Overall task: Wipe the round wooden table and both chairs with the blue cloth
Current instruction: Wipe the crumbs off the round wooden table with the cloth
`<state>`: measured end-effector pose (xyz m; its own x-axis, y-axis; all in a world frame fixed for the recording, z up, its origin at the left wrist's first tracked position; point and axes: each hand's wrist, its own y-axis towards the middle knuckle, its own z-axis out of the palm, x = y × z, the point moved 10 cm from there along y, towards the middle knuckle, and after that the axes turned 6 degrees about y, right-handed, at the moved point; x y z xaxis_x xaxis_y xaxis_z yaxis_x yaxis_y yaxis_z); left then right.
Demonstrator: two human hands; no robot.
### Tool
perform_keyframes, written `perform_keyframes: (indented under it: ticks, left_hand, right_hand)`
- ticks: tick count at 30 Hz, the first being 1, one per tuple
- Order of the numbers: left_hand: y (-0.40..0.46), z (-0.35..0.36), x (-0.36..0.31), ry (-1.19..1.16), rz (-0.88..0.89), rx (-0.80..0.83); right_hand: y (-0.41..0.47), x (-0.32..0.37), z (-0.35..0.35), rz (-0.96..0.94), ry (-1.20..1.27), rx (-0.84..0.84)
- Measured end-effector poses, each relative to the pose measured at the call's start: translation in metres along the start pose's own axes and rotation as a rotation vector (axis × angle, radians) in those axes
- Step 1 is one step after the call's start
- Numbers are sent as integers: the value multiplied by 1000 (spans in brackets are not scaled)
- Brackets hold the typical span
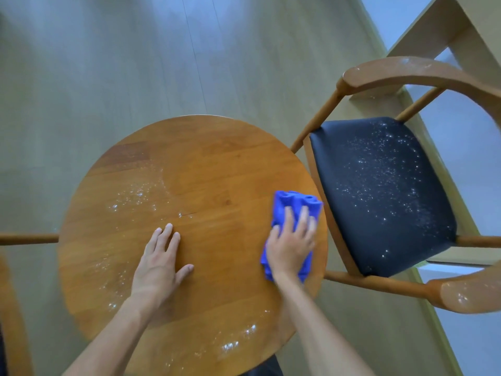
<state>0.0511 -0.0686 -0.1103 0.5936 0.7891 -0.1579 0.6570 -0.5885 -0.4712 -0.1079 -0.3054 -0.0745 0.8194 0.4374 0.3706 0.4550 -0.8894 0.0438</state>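
The round wooden table (206, 169) fills the middle of the view, with white powdery specks on its left side and near its front edge. A folded blue cloth (294, 206) lies at the table's right edge. My right hand (291, 244) presses flat on the cloth with fingers spread. My left hand (160, 263) rests flat on the bare tabletop left of the cloth, fingers straight. A wooden chair (406, 69) stands right of the table; its black seat (385, 191) and armrests carry white specks. Part of a second chair (13, 321) shows at the left edge.
Grey-green plank floor (135, 63) surrounds the table. A light wooden frame (433, 25) and a pale panel stand behind the right chair. A wooden rail (27, 238) sticks in from the left, level with the table's edge.
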Motion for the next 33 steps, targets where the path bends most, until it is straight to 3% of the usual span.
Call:
perform_keyframes:
  ticks: [3,5,8,10,12,14,17,19,23,25,27,29,33]
  left_hand:
    - [0,0,2,1,21,12]
    - [0,0,5,-25,44,22]
    - [2,0,8,-38,61,43]
    - [2,1,10,-20,60,46]
    - [1,3,8,27,67,47]
    - [-3,4,5,86,70,26]
    - [-16,7,3,149,46,-1]
    - [-27,13,3,150,18,13]
    - [-36,20,5,74,-5,44]
    - [-36,21,6,56,-1,52]
    - [-37,22,7,61,-7,72]
    - [-38,25,7,74,-20,84]
    - [-39,28,8,35,-40,69]
  right_hand:
    - [-79,75,37,-312,45,132]
    - [-142,89,44,-512,110,255]
    - [-181,50,27,-818,139,379]
    - [-161,4,6,-885,60,378]
    - [-113,-38,-12,-714,-1,282]
    - [-72,-69,-24,-354,-33,154]
    - [-86,-58,-23,0,-13,-22]
    - [-132,-17,-7,-25,22,-8]
    - [-237,65,30,-481,134,246]
    - [-239,59,23,-759,169,327]
    - [-208,25,8,-909,129,377]
    - [-146,-19,-13,-799,53,295]
    - [-63,-74,-26,-235,17,119]
